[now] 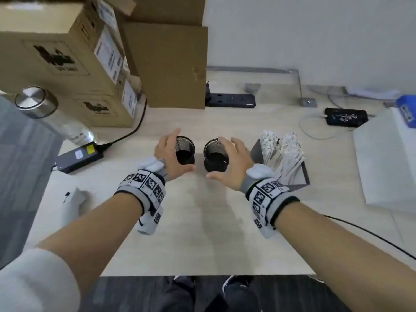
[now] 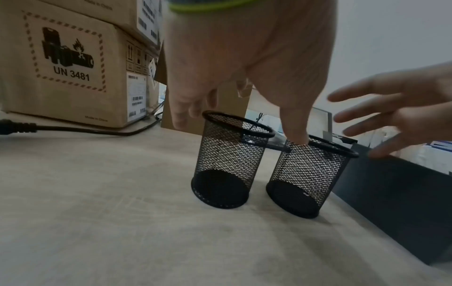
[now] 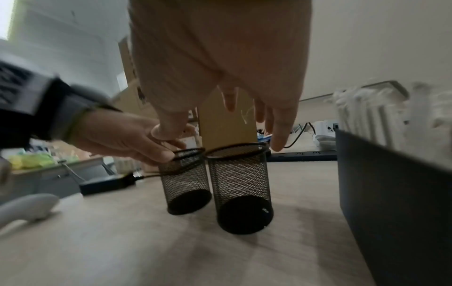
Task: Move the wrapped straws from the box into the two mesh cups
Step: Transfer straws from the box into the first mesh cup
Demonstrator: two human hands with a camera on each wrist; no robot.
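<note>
— On the pale wooden desk [image 1: 202, 221], mid-way across: two black mesh cups, upright, side by side, close together but apart in the head view. Left cup [image 1: 185, 150], right cup [image 1: 215, 155]. Round wire rims, see-through mesh walls, solid dark bases. Both with nothing inside.

— And the hands?

— Left hand [image 1: 169, 154] spread around the left cup, fingers straight and loose, thumb out on the near side; holding nothing. Contact with the rim hard to tell. Right hand [image 1: 231, 163] likewise spread beside the right cup, fingers extended, gripping nothing. Marker-printed bands on both wrists.

— Where are the straws?

— Just right of the right cup, behind the right hand: a dark grey box [image 1: 299, 176] with wrapped straws [image 1: 283, 152] standing up in it, thin white paper sleeves in a dense bundle, leaning and fanned out over the top.

— Any writing?

— On the stacked cardboard cartons [image 2: 73, 67] at the left rear: a battery-and-flame pictogram in a dashed frame, "UN 3481" beneath it, "Made in China" low on the side. White barcode labels too small to read. Also near: a black power adapter [image 1: 78, 156] with its cable, a black power strip [image 1: 231, 100] by the wall, a clear bottle [image 1: 45, 109] with a steel cap.
</note>
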